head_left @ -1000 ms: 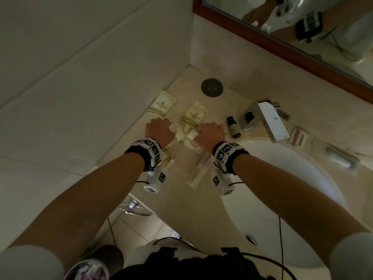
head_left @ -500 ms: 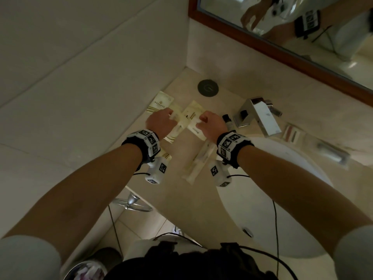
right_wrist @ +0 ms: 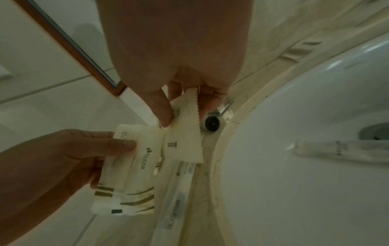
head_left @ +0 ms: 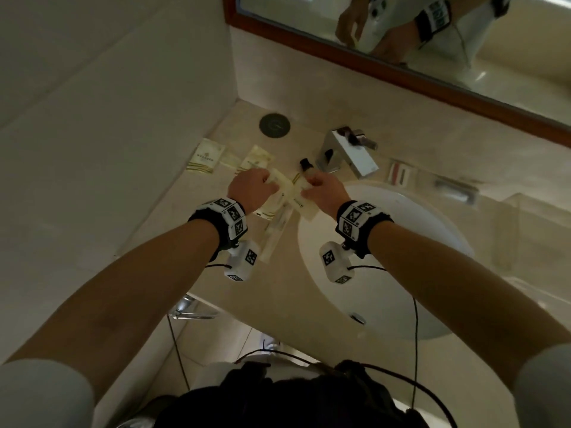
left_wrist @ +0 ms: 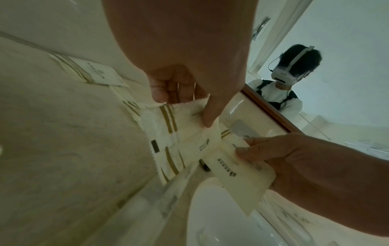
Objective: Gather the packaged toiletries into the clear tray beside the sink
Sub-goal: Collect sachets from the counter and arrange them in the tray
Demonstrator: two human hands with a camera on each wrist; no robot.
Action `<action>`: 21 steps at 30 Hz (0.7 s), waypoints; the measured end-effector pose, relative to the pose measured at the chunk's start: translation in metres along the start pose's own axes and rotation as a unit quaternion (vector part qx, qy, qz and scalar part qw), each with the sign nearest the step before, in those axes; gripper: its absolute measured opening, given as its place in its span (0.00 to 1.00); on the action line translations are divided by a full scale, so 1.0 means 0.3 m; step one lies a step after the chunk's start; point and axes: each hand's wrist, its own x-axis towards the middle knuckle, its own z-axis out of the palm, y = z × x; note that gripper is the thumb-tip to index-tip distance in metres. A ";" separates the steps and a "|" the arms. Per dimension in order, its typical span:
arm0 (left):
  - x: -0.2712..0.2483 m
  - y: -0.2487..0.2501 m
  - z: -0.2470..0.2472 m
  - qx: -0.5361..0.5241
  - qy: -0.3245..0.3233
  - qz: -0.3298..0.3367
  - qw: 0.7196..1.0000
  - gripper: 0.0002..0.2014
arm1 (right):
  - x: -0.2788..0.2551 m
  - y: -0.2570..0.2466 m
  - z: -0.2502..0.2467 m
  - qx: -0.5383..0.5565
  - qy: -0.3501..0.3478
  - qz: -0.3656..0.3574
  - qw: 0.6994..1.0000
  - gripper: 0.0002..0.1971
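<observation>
My left hand (head_left: 268,181) grips a small stack of cream packets with gold stripes (left_wrist: 179,129), thumb on top, above the counter. The right hand (head_left: 309,184) pinches another cream packet (right_wrist: 183,146) by its serrated edge, and its end touches the left hand's stack (right_wrist: 130,174). Both hands hover near the sink's left rim. On the counter lie two more cream packets (head_left: 205,156) (head_left: 257,159) and a long clear-wrapped packet (head_left: 275,234). The clear tray (head_left: 425,176) sits right of the faucet with a red-and-white item (head_left: 398,173) inside.
A chrome faucet (head_left: 346,152) stands behind the white basin (head_left: 386,273). A small dark-capped bottle (head_left: 306,166) stands left of it. A round dark disc (head_left: 275,125) is set in the counter's back corner. Wall at left, mirror (head_left: 463,41) above.
Both hands have lifted their packets off the counter and moved right, toward the faucet and the basin's rim. The two uncovered packets stay on the counter.
</observation>
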 end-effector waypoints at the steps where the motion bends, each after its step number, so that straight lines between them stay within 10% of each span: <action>1: -0.006 0.020 0.014 -0.002 -0.007 0.007 1.000 0.21 | -0.015 0.017 -0.015 0.006 0.006 0.008 1.000 0.12; 21: -0.169 0.438 0.347 0.012 -0.078 0.103 0.992 0.21 | -0.331 0.417 -0.348 0.041 0.103 0.079 0.991 0.09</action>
